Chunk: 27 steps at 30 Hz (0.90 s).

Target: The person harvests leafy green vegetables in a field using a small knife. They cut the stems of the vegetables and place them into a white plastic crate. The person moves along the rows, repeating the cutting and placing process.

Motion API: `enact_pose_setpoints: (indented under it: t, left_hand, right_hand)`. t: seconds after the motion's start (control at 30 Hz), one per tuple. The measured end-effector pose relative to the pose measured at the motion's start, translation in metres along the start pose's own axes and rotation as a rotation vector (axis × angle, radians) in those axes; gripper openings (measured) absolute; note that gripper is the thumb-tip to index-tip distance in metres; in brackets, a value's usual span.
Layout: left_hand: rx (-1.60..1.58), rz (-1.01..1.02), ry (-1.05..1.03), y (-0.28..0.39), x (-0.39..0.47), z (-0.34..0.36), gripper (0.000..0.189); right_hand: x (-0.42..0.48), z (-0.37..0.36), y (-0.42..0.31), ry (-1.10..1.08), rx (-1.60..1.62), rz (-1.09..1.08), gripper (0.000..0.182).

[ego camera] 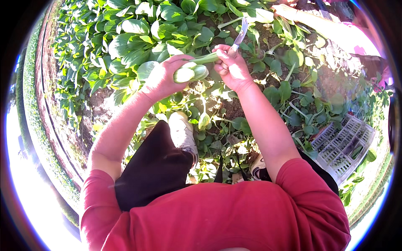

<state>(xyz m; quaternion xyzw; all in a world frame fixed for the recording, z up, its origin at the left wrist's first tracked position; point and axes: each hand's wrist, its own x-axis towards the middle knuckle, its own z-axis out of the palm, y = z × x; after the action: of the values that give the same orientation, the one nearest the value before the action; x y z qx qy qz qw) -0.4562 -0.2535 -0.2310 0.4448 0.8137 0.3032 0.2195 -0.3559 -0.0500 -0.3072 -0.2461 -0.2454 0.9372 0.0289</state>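
My left hand (165,76) is closed around a head of bok choy (192,74), with its pale green stalk bases pointing right. A small knife (241,35) with a metal blade is in my right hand (230,66), its blade angled up and away from me. Between the fingers of that same hand is the end of one green stalk (205,58), which stretches across from the bok choy. My left fingers hide part of the head, and its leaves are hard to tell from the plants behind.
Dense leafy greens (135,40) grow ahead and to the left. Loose leaves (295,116) litter the soil on the right. A pale plastic crate (345,146) lies low at right. Another person's hand (284,12) reaches in at upper right. My shoe (182,130) stands among leaves.
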Motion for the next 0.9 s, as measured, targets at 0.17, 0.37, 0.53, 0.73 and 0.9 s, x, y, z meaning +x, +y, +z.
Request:
enact_pose_setpoints:
  t: [0.17,0.37,0.53,0.73,0.9]
  left_hand:
    - [-0.190,-0.197,0.044,0.028,-0.023,-0.006,0.056]
    - [-1.100,-0.441,-0.017,0.050,-0.029,-0.002,0.056]
    - [-1.287,-0.346,-0.103,0.057,-0.024,0.019,0.065]
    - [-1.234,-0.447,-0.375,0.021,-0.020,0.011,0.067]
    - [-0.029,-0.293,-0.589,0.039,0.040,-0.019,0.050]
  right_hand:
    - [-0.043,0.007,-0.034,0.042,-0.692,-0.391,0.016]
    - [-0.094,0.054,-0.048,0.017,-1.070,-0.304,0.021]
    - [-0.100,0.045,-0.008,0.019,-0.275,-0.144,0.023]
    - [-0.071,0.007,-0.025,-0.060,-0.353,0.039,0.020]
    - [-0.008,-0.055,-0.025,0.080,-1.814,-0.021,0.029]
